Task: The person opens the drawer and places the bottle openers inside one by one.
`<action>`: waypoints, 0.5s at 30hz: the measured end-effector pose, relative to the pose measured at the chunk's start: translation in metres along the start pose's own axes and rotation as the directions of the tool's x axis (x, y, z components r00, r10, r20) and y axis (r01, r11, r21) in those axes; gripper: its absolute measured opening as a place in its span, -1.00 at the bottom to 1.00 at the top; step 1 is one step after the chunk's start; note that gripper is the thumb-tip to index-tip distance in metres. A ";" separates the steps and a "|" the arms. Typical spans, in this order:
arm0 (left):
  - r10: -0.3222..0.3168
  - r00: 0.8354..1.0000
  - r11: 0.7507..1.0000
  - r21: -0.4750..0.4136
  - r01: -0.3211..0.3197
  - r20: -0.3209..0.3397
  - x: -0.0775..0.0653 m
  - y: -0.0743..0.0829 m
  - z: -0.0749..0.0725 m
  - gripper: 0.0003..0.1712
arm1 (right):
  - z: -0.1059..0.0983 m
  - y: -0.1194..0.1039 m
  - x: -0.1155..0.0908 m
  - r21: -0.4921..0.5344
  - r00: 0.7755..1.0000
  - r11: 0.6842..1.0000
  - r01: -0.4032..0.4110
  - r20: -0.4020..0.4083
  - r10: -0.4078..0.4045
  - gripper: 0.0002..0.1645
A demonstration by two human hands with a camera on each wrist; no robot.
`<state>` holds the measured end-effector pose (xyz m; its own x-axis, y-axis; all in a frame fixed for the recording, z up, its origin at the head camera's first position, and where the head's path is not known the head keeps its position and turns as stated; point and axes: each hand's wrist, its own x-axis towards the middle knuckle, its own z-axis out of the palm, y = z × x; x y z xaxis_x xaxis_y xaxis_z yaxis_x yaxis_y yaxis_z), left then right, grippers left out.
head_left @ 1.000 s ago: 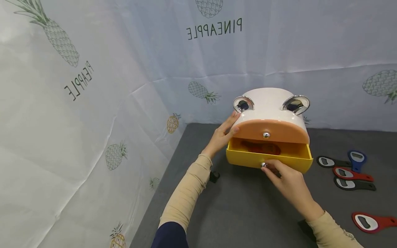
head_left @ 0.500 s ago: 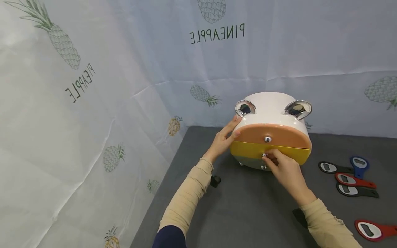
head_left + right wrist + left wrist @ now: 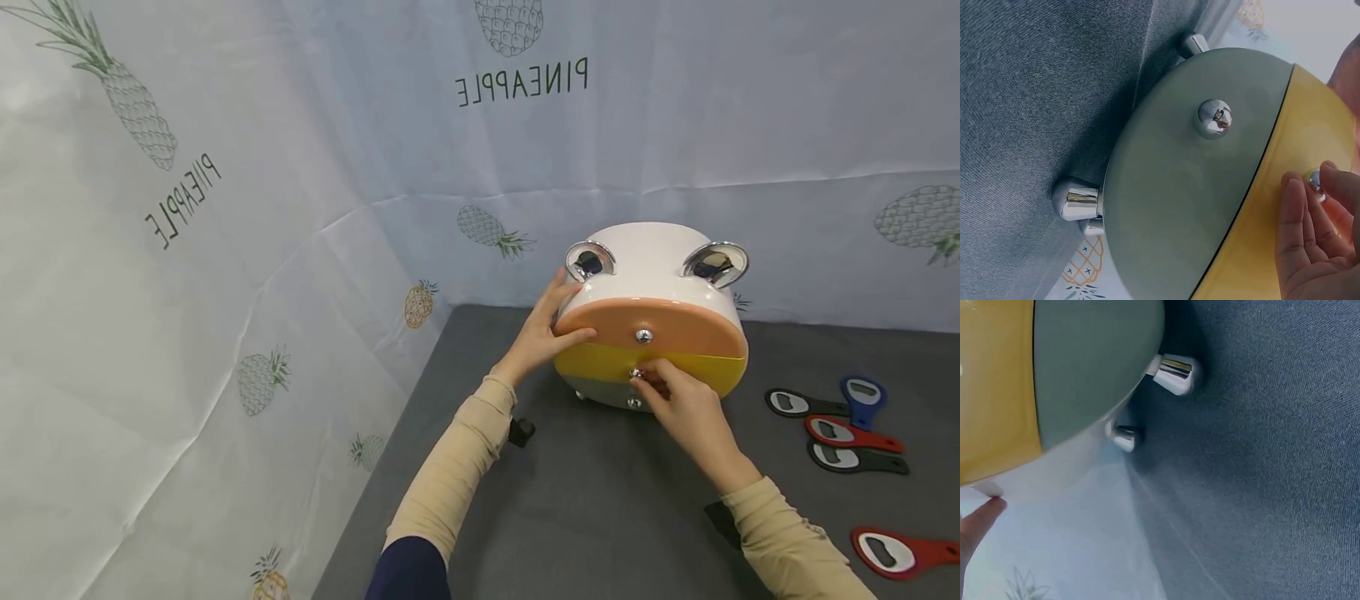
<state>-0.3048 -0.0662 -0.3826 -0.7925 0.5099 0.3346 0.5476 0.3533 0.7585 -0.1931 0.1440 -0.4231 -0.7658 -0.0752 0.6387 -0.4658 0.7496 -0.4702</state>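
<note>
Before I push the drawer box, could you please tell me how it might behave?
The drawer box seems stiff, its glossy, curved shell showing no sag. That gloss may be slippery. Standing on small shiny feet, it could slide or rock.

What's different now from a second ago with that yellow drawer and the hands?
The yellow drawer has slid inward, from open to closed in the white box. The left hand has its thumb farther across the orange front. Unchanged: the right hand pinches the drawer's knob, the left touches the box's side, and the bottle openers lie as before.
</note>
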 end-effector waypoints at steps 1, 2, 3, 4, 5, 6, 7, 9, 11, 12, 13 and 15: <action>-0.010 1.000 1.000 -0.001 0.010 0.008 0.001 0.001 0.000 -0.15 | 0.000 0.000 0.000 0.000 1.000 1.000 0.000 -0.003 0.000 -0.71; -0.019 1.000 1.000 0.005 0.019 0.018 0.002 0.002 0.000 -0.09 | 0.000 0.000 -0.001 0.000 1.000 1.000 0.002 -0.006 -0.002 -0.71; -0.027 0.999 1.000 0.017 0.027 0.029 0.002 0.002 0.000 -0.05 | 0.000 0.000 -0.001 0.000 1.000 1.000 0.004 -0.007 -0.004 -0.71; -0.033 0.999 0.999 0.029 0.032 0.040 0.002 0.003 0.000 -0.01 | -0.001 0.000 -0.001 0.001 1.000 1.000 0.004 -0.007 -0.004 -0.71; -0.036 0.998 0.999 0.042 0.034 0.050 0.002 0.003 0.000 0.02 | -0.001 0.000 -0.002 0.005 1.000 1.000 0.001 -0.005 -0.001 -0.71; -0.038 0.998 0.998 0.054 0.035 0.055 0.002 0.002 -0.001 0.04 | -0.002 0.000 -0.002 0.008 1.000 1.000 -0.001 0.002 0.001 -0.71; -0.040 0.997 0.998 0.059 0.036 0.059 0.001 0.002 -0.001 0.04 | -0.002 0.000 -0.002 0.009 1.000 1.000 -0.004 0.011 0.004 -0.72; -0.033 0.997 0.998 0.064 0.028 0.066 0.000 0.002 -0.001 0.03 | -0.003 0.000 -0.002 0.015 0.999 1.000 -0.012 0.033 0.011 -0.72; -0.028 0.998 0.998 0.056 0.024 0.062 -0.001 0.001 -0.001 0.02 | -0.004 0.002 -0.002 0.018 0.998 1.000 -0.013 0.060 0.012 -0.71; -0.025 0.998 0.999 0.050 0.022 0.058 -0.002 0.001 -0.001 0.01 | -0.004 0.003 -0.003 0.022 0.997 1.000 -0.009 0.073 0.008 -0.69; -0.023 0.998 0.999 0.043 0.020 0.057 -0.002 0.001 -0.001 0.01 | -0.004 0.005 -0.004 0.025 0.997 1.000 -0.004 0.082 0.001 -0.66; -0.016 0.998 0.999 0.040 0.014 0.056 -0.002 0.000 0.000 0.00 | -0.004 0.009 -0.009 0.030 0.995 0.999 0.015 0.098 -0.018 -0.55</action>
<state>-0.3031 -0.0667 -0.3829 -0.7850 0.5473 0.2901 0.5465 0.3913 0.7404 -0.1888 0.1536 -0.4302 -0.7971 -0.1528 0.5842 -0.4905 0.7281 -0.4787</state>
